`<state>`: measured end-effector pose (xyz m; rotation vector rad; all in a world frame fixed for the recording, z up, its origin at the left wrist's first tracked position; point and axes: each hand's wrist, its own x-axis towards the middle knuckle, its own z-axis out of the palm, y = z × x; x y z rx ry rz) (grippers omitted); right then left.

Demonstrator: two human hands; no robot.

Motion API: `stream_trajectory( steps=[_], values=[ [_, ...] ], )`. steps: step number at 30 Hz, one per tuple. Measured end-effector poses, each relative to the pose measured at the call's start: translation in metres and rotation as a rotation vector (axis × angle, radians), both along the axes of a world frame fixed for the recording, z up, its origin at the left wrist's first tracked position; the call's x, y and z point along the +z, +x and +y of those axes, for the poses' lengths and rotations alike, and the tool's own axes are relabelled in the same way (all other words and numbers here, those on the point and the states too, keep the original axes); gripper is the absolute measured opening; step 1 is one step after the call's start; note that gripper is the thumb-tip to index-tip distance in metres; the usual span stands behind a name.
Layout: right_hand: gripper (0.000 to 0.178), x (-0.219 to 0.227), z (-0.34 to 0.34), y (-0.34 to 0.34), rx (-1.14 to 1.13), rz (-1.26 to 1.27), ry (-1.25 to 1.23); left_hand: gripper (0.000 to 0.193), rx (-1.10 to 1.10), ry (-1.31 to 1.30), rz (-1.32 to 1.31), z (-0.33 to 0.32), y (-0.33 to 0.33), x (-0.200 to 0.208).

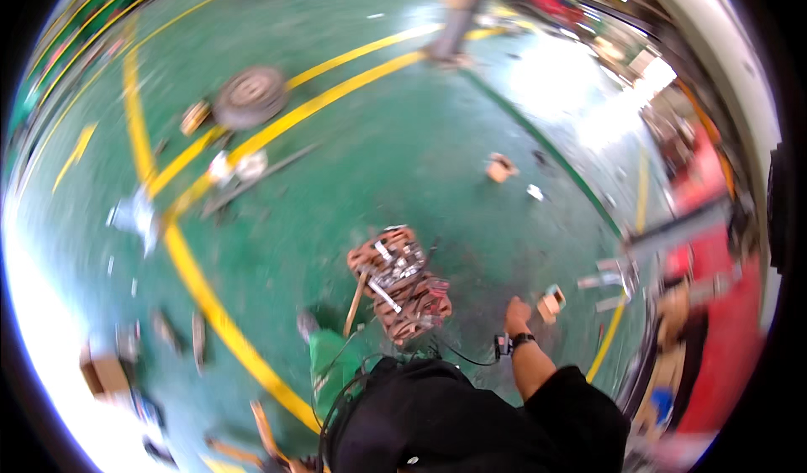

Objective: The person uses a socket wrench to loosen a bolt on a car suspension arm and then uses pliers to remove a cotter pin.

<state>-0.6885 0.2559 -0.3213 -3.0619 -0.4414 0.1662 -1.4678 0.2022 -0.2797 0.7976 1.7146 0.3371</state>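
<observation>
My right hand (519,315) hangs low over the green floor, with a dark band at its wrist. It is blurred, and its fingers cannot be made out well enough to tell what, if anything, they hold. Nearest to it is a small open cardboard box (551,304). To the left of the hand lies an open reddish-brown tool case (360,257), filled with shiny metal tools. A wooden handle (355,303) leans along the case's left side. My left hand does not show.
A wheel (250,97) lies at the far left near yellow floor lines. Another small box (501,168) is ahead. A post (454,19) stands at the back. Red equipment (714,330) lines the right. A cardboard box (104,372) and wooden pieces (262,427) lie at lower left.
</observation>
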Motion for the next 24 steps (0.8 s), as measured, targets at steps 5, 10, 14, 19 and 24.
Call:
stream_trajectory(
  steps=[5,10,14,19,24],
  values=[
    [0.039,0.089,0.099,-0.117,-0.588,0.124,0.546,0.038,-0.044,-0.007,0.039,0.233,-0.035,-0.016],
    [0.033,0.111,0.134,-0.158,-0.616,0.187,0.662,0.031,-0.018,0.024,-0.003,0.416,-0.040,-0.014],
    [0.036,0.112,0.139,-0.183,-0.685,0.113,0.592,0.025,-0.004,0.035,-0.052,0.517,-0.027,-0.013],
    [0.044,0.085,0.116,-0.206,-0.918,0.108,0.504,0.019,-0.028,0.016,-0.094,0.616,0.015,-0.015],
    [0.043,0.086,0.175,-0.215,-1.157,0.114,0.532,0.014,-0.058,-0.002,-0.103,0.707,0.067,-0.022]
  ],
)
